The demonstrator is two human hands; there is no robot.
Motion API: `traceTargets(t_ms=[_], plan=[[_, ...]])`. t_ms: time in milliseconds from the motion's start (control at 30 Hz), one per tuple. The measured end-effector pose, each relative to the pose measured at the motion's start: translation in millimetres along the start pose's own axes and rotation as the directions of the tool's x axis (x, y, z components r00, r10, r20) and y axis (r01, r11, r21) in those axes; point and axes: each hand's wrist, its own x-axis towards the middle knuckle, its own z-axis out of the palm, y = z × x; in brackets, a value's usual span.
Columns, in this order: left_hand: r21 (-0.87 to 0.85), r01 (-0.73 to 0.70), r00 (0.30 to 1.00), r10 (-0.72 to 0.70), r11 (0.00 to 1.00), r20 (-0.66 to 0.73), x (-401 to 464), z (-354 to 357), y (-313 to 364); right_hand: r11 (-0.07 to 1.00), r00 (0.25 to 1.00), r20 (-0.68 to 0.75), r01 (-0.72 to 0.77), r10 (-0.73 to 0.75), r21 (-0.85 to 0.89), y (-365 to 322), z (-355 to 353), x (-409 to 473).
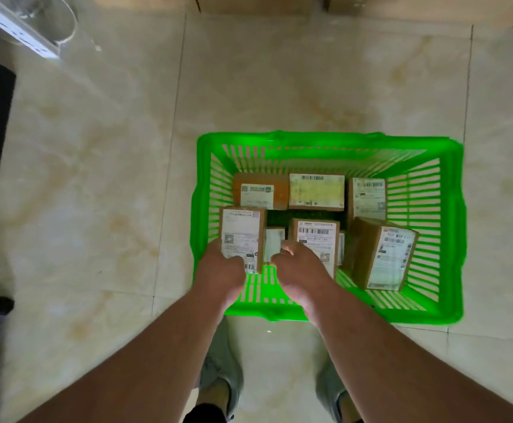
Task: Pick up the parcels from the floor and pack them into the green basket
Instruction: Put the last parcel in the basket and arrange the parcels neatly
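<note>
item: bright green slatted plastic basket (pixel 450 227), rectangular, standing on the pale marbled tile floor (pixel 96 178), long axis left to right in the head view.

contents: several small brown cardboard parcels with white shipping labels, all inside the basket. far row, lying flat, labels up: far-left parcel (pixel 261 192), far-middle parcel (pixel 316 192), far-right parcel (pixel 368 198). near right: tilted parcel (pixel 386 254) leaning on the basket's near wall, label facing up and toward the viewer.

in hand: left hand (pixel 221 270) grips the near end of a tall parcel (pixel 241 233), thumb on its label, long axis running away from the person. right hand (pixel 301 270) sits curled over another upright parcel (pixel 317 236); whether it actually holds it cannot be told. hands close together, not touching. a slim white packet (pixel 274 242) stands between the two parcels.

handling, judged: stiff, light, dry cardboard, not slippery; best taken by the short edges.

no parcels visible on the floor.
</note>
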Motion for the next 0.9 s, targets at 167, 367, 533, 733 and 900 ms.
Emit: traceTargets(t_ms=[167,367,533,733,900], plan=[[-0.058,-0.013,1.0,0.012,0.998,-0.009,14.7,7.6,-3.6,0.998,1.0,-0.022,-0.017,0.016,-0.052,-5.6,25.3,24.3],[-0.153,-0.051,0.998,0.047,0.987,-0.03,20.2,14.2,-3.8,0.999,0.999,-0.025,-0.031,0.032,0.028,-15.1,28.2,18.7],[-0.167,-0.112,0.993,0.116,0.98,0.015,13.2,7.8,6.7,0.998,0.998,-0.051,-0.026,0.029,0.059,-14.1,20.1,16.3],[0.069,-0.301,0.954,0.298,0.951,0.041,6.6,-12.5,33.8,0.956,0.999,-0.045,0.014,-0.001,0.293,-18.2,11.9,-1.8],[0.379,-0.466,0.878,0.469,0.8,0.09,2.9,-38.7,103.4,0.77,1.0,0.02,-0.018,0.006,0.637,-42.8,16.9,-6.2]])
